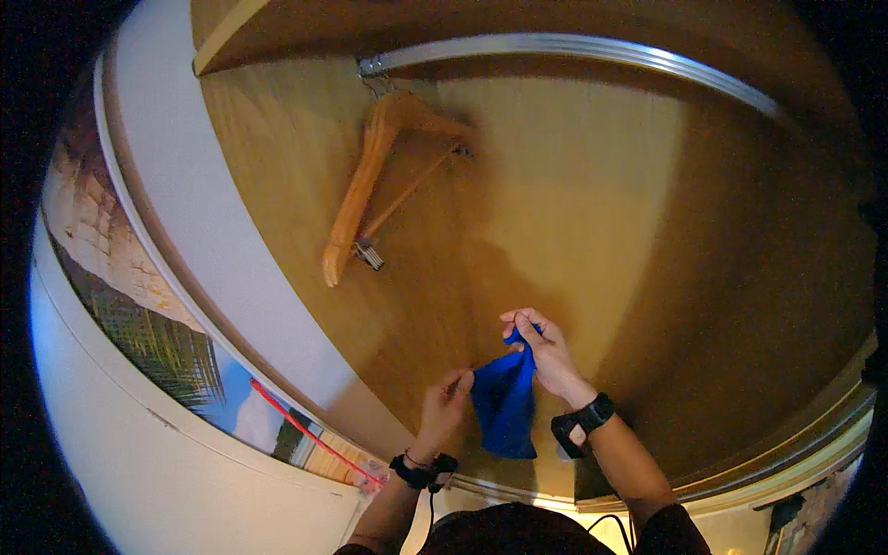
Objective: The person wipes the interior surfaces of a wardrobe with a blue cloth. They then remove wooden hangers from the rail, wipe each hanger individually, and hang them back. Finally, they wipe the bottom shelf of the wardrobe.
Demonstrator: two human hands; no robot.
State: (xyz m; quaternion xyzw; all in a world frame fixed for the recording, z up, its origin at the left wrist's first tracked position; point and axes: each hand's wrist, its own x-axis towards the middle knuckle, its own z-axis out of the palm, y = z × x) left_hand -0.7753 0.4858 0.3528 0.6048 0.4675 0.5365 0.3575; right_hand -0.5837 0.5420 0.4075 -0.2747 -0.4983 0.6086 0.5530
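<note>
A blue cloth [505, 409] hangs in folds between my two hands. My right hand [544, 350] pinches its upper end between thumb and fingers, with a small bit of blue showing past the fingertips. At the cloth's upper left corner, my left hand [447, 409] holds the edge between thumb and fingertips. The cloth's lower edge dangles free in front of the wardrobe's wooden back panel [590, 208]. Each wrist wears a black strapped device.
Several wooden hangers [368, 180] with metal clips hang at the left end of a metal rail [555, 45]. A white side panel [257, 257] edges the wardrobe. Left of it are a printed picture panel [173, 340] and a red cord [316, 437].
</note>
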